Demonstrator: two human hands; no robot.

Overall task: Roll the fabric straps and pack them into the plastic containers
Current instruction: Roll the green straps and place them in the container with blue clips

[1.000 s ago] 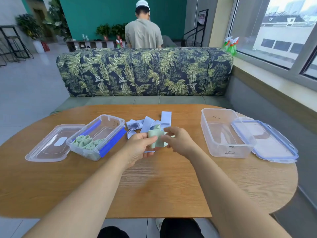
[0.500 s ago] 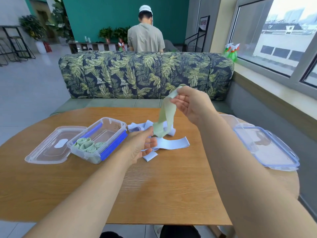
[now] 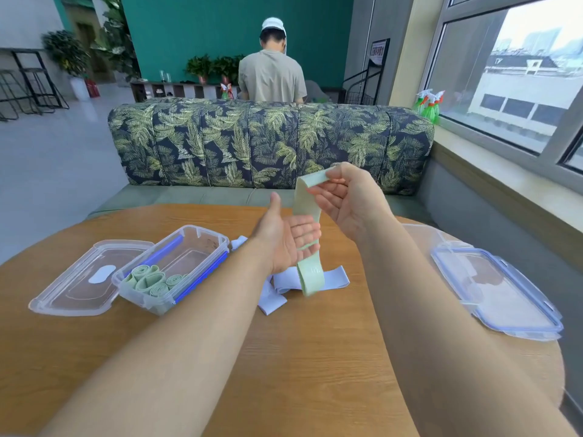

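Observation:
A pale green fabric strap [image 3: 306, 216] hangs as a loop above the table. My right hand [image 3: 347, 201] pinches its top end, raised over the table's far edge. My left hand [image 3: 285, 239] is open, palm up, with its straight fingers against the strap's middle. The strap's lower end [image 3: 310, 279] dangles over several light blue straps [image 3: 285, 287] lying loose on the wooden table [image 3: 299, 357]. At the left stands a clear container with blue clips [image 3: 176, 266], holding several rolled green straps [image 3: 151, 280]. My right forearm hides most of the second container [image 3: 426, 238].
A clear lid [image 3: 85, 279] lies left of the left container. A blue-rimmed lid [image 3: 498, 288] lies at the table's right edge. A leaf-patterned sofa [image 3: 271, 143] stands behind the table, with a person standing beyond it. A window sill runs along the right.
My right hand has lifted the green strap off the pile and pulled it out long. My left hand has opened and risen from the table to the strap's middle.

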